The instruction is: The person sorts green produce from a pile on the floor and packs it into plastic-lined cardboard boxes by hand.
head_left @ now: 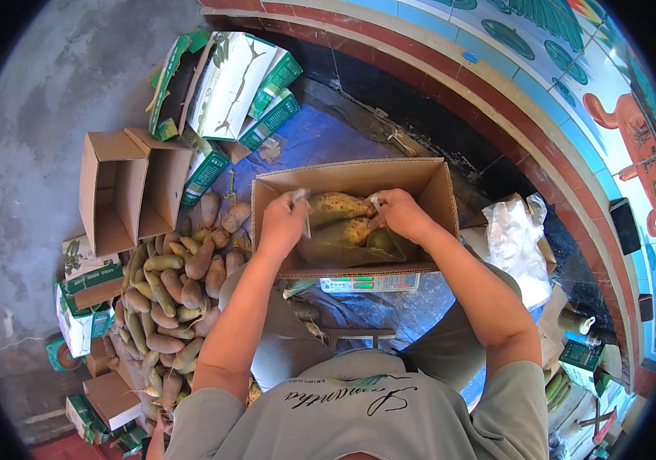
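A brown cardboard box (pixel 355 172) stands open in front of me. Inside lie several large yellow-green vegetables (pixel 337 205), long and thick like radishes, in a thin clear plastic bag (pixel 336 251). My left hand (pixel 280 221), slightly blurred, pinches a strip of the bag's edge at the box's left side. Over the right part of the box, my right hand (pixel 398 213) grips the bag's edge between thumb and fingers. The box rests on or just behind a digital scale (pixel 370 284), of which only the front panel shows.
At left lies a big heap of brown-green radish-like vegetables (pixel 182 287). Beyond it stand empty brown boxes (pixel 117 188) and green-white cartons (pixel 228 88). Crumpled clear plastic (pixel 516 241) lies at right, near the curved tiled wall (pixel 489 69). Another person's arm (pixel 158 438) shows at lower left.
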### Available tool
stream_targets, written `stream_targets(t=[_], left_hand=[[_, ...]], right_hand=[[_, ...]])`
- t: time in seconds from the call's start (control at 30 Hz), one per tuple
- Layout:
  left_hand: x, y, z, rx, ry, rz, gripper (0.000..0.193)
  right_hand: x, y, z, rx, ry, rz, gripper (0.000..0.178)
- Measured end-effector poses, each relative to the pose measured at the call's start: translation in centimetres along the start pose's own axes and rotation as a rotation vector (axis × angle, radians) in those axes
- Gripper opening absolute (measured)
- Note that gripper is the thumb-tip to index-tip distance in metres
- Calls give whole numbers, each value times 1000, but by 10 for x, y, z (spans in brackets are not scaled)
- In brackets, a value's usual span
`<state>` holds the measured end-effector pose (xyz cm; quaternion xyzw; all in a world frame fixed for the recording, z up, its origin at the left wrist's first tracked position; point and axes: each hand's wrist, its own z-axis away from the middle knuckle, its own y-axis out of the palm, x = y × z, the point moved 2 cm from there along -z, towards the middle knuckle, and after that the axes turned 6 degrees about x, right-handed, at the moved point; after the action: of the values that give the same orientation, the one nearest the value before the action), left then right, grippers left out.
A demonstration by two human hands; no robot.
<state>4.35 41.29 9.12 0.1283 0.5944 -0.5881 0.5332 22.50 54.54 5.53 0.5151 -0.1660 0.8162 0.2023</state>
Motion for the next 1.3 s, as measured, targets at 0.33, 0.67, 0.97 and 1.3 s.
stream_targets(t=[0.33,0.67,0.97,1.3], left_hand=[[12,-14,14,7,-117,695,17],[5,-24,24,-54,-129,769,17],[0,-17,25,-15,-98,741,20],[-1,-12,23,-10,-105,704,21]], right_hand=[[43,41,-18,108,-272,1330,18],[-30,24,-63,244,-148,1383,51],[-25,7,-85,397,178,1050,77],[-31,31,-75,245,96,1441,76]])
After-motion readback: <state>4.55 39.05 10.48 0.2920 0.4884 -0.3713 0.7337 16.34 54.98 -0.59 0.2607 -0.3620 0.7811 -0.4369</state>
